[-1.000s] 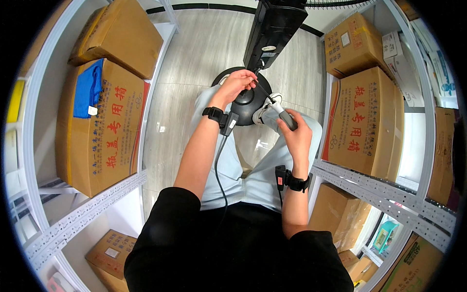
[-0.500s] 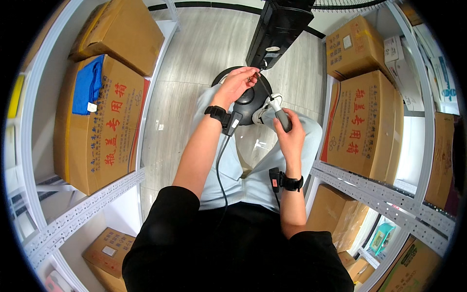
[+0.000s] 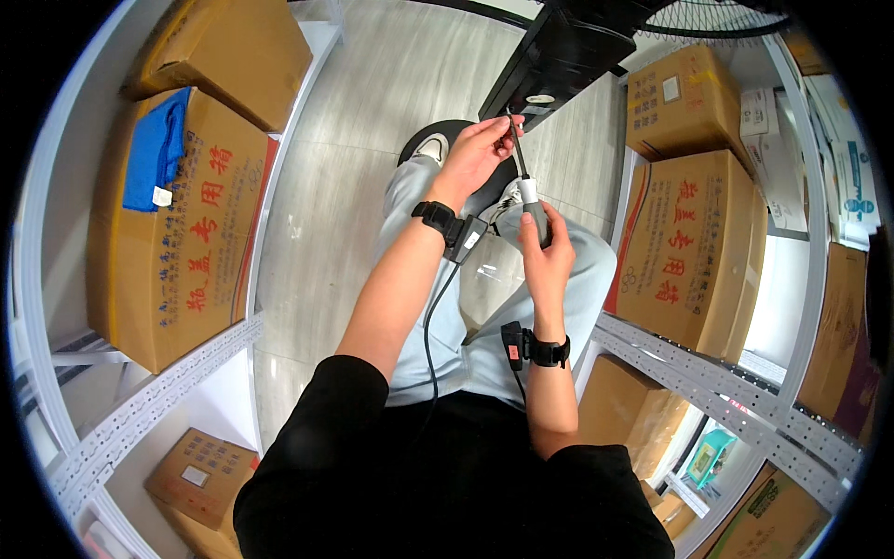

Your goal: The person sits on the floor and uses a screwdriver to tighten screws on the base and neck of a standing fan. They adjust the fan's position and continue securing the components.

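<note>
My right hand [image 3: 545, 250] grips the grey handle of a screwdriver [image 3: 526, 196], held upright in front of me. My left hand [image 3: 480, 154] pinches the thin dark shaft near its tip. The tip points at the underside of a black fan post [image 3: 559, 56] that leans across the top of the view. Both wrists wear black bands, and a black cable [image 3: 430, 321] hangs from the left one. Beneath my hands lies the fan's round black base [image 3: 438, 140], mostly hidden by my legs in light grey trousers.
White metal shelving [image 3: 149, 396] stands on both sides with brown cardboard boxes [image 3: 191, 233] on it. A blue cloth [image 3: 154, 149] lies on the left box. More boxes [image 3: 694, 238] fill the right shelves. A fan grille [image 3: 717, 19] shows at the top. Pale wood floor [image 3: 326, 186] runs between.
Both hands have lifted off the round base. The screwdriver has swung from lying low by the base to upright, and my left hand has moved onto its shaft. The view has tilted forward.
</note>
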`<move>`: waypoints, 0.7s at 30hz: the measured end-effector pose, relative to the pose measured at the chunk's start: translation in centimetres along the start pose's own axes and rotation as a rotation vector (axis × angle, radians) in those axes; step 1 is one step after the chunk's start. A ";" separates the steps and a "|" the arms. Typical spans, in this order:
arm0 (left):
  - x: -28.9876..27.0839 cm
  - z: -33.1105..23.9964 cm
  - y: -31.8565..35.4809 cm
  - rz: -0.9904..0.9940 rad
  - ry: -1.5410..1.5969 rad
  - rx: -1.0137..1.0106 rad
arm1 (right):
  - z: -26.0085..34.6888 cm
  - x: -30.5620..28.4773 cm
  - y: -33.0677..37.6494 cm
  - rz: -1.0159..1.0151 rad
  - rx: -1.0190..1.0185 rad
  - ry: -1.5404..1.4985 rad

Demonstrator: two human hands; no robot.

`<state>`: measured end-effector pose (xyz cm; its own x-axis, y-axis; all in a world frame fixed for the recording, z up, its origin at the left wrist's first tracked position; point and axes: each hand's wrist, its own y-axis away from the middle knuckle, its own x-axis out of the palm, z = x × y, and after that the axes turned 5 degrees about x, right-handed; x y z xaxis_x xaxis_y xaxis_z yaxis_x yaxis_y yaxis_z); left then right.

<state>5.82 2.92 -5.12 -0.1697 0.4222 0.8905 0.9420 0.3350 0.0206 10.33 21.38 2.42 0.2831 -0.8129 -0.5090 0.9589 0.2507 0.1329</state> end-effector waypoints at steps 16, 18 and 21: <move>0.4 -0.4 0.6 0.070 0.029 -0.100 | 0.7 0.4 -2.8 0.213 0.265 -0.507; 0.8 -0.5 0.8 0.060 0.037 -0.107 | 0.6 -0.3 -3.2 0.297 0.454 -0.747; 0.2 -0.2 0.5 0.069 0.006 -0.083 | 0.4 -0.2 -3.5 0.374 0.480 -0.747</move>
<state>6.33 2.97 -4.85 -0.1024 0.4364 0.8939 0.9721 0.2346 -0.0032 6.90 20.50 2.40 0.3527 -0.8905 0.2875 0.6632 0.4546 0.5945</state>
